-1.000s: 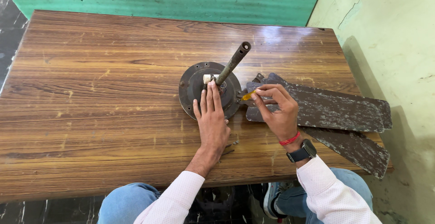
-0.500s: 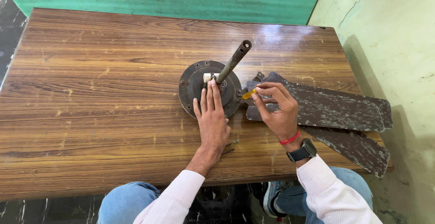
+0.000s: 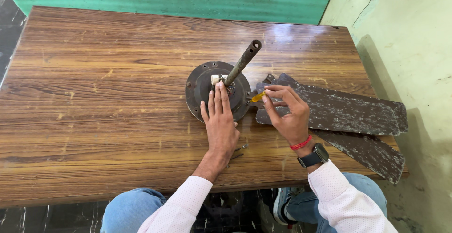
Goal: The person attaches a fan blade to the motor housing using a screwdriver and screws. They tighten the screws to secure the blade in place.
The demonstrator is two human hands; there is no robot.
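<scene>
Fan motor (image 3: 207, 84), round and rusty, sits near the table's (image 3: 94, 96) front edge. Left hand (image 3: 220, 124) lies flat and open on it; right hand (image 3: 288, 113) pinches a yellow-handled screwdriver (image 3: 257, 97) beside the blades (image 3: 348, 113).

A brown wood-grain pattern with yellowish streaks is shown by the table (image 3: 103, 96), and a glossy pale sheen is seen toward its far right corner. The round motor housing (image 3: 200, 89) is coloured dark rusty brown, with a grey-brown shaft (image 3: 241, 63) and a small white block (image 3: 215, 79) at its base. The fan blades (image 3: 348, 115) at the right edge are dark brown, mottled with pale worn specks. A yellow-handled tool (image 3: 257, 97) is pinched by the right hand (image 3: 289, 115)
</scene>
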